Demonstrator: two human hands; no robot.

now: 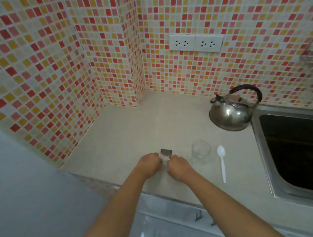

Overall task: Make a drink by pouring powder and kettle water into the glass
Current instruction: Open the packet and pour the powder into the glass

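Your left hand (pixel 149 163) and your right hand (pixel 179 166) sit knuckles-up over the countertop (pixel 128 137), close together, and both pinch a small powder sachet (pixel 166 153) between them. Its dark top edge sticks out beyond your fingertips; the lower part looks pale. Any print on the sachet is too blurred to read, and no brand or writing is legible anywhere else.

Just to the right of your right hand stands the glass (pixel 200 150), upright, clear, and apart from your fingers. Further right of it lies a white plastic spoon (pixel 222 162), bowl pointing away from you, handle toward the counter edge, not touching the glass.

Beyond your right hand and off to the right, well apart, the steel kettle (pixel 230 113) stands near the tiled wall (pixel 222 72), its dark handle arched upward and its spout turned left. It sits just beside the rim of the metal sink (pixel 261 149), which fills the far right.

On the wall above the kettle, a white double socket plate (pixel 195 43) is mounted. Nothing lies between your hands and the glass.
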